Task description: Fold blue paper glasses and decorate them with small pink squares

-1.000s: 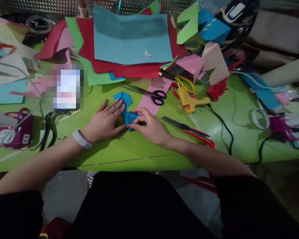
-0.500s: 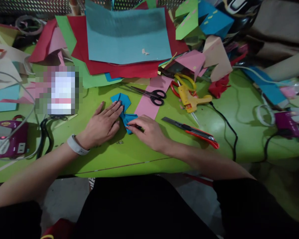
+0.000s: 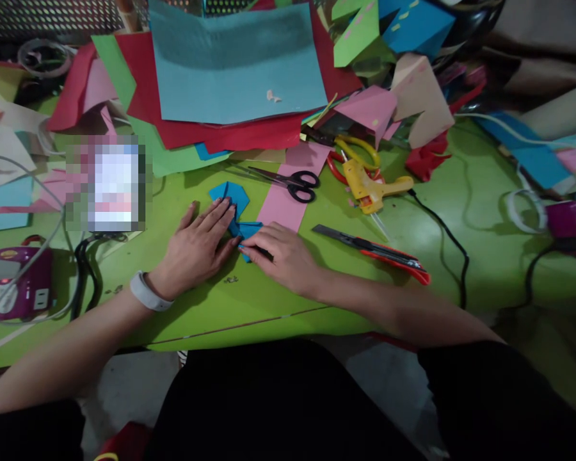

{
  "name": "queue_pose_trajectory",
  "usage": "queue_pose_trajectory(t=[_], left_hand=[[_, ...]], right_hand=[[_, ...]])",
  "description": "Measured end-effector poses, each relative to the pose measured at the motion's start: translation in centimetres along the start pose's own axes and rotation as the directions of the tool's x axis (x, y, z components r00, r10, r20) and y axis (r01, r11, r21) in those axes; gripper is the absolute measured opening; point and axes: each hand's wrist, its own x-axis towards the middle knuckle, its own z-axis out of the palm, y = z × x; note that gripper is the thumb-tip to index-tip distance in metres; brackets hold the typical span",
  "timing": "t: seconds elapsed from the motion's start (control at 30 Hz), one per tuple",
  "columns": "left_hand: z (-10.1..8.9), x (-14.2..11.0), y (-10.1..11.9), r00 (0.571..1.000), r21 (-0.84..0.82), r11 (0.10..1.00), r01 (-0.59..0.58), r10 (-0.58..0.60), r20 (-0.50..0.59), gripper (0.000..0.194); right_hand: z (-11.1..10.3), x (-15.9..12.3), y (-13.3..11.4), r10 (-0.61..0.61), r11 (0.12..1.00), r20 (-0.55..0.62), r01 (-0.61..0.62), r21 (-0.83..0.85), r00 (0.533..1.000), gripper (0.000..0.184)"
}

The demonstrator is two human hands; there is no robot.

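Note:
A folded piece of blue paper [image 3: 237, 193] lies on the green table [image 3: 211, 333], with a wider upper part and a narrower lower part. My left hand [image 3: 196, 243] rests flat on it, fingers stretched out over its middle and left side. The left thumb reaches close to my right fingertips. At the paper's lower end, my right hand [image 3: 284, 257] pinches it between thumb and fingers, which partly hide that end. Just above my right hand, a pink paper strip [image 3: 281, 208] lies under black-handled scissors [image 3: 301, 186].
Right of my hands lie a red utility knife [image 3: 372, 248] with its blade out and a yellow glue gun [image 3: 365, 186] with a black cord. Stacked coloured sheets [image 3: 240, 70] stand behind. A phone [image 3: 115, 186] and a purple power adapter [image 3: 22, 278] are at left.
My right fingertips have shifted slightly left along the lower end of the blue paper, and the left thumb has come closer to them. The whole view has tilted a little.

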Motion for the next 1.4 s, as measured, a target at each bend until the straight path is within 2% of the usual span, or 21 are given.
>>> queue_pose_trajectory(t=[0.13, 0.43, 0.7, 0.87, 1.07, 1.17, 1.27, 1.4], left_hand=[[0.0, 0.0, 0.0, 1.000, -0.007, 1.000, 0.006, -0.006, 0.001, 0.054], [-0.1, 0.1, 0.1, 1.000, 0.005, 1.000, 0.012, -0.012, 0.012, 0.054], [-0.2, 0.0, 0.1, 1.000, 0.000, 1.000, 0.020, -0.020, 0.005, 0.052], [-0.4, 0.1, 0.2, 0.999, -0.015, 0.999, 0.029, -0.028, 0.017, 0.051], [-0.7, 0.3, 0.4, 0.998, -0.018, 0.999, 0.045, -0.045, 0.039, 0.051], [-0.7, 0.3, 0.5, 0.999, -0.021, 0.999, 0.043, -0.042, 0.034, 0.051], [-0.6, 0.3, 0.4, 0.999, -0.024, 0.999, 0.039, -0.038, 0.026, 0.050], [-0.5, 0.2, 0.2, 0.999, -0.006, 0.999, 0.033, -0.033, 0.025, 0.051]], right_hand=[[-0.2, 0.0, -0.2, -0.020, 0.997, -0.035, 0.018, -0.072, 0.999, 0.027], [0.0, 0.2, 0.0, 0.039, 0.998, 0.011, -0.039, -0.041, 0.999, 0.029], [-0.2, 0.1, 0.1, 0.027, 0.998, 0.007, -0.027, -0.051, 1.000, 0.029], [-1.6, -0.3, -0.1, -0.056, 0.991, -0.019, 0.054, -0.121, 0.998, 0.029], [-3.7, -1.0, 0.4, -0.126, 0.985, -0.010, 0.124, -0.116, 0.992, 0.025], [-3.5, -1.5, 0.3, -0.229, 0.946, 0.037, 0.232, -0.226, 0.973, 0.034], [-2.7, -2.0, 0.3, -0.320, 0.886, 0.095, 0.333, -0.323, 0.943, 0.057], [-1.9, -2.5, 0.7, -0.308, 0.876, 0.157, 0.344, -0.337, 0.938, 0.067]])
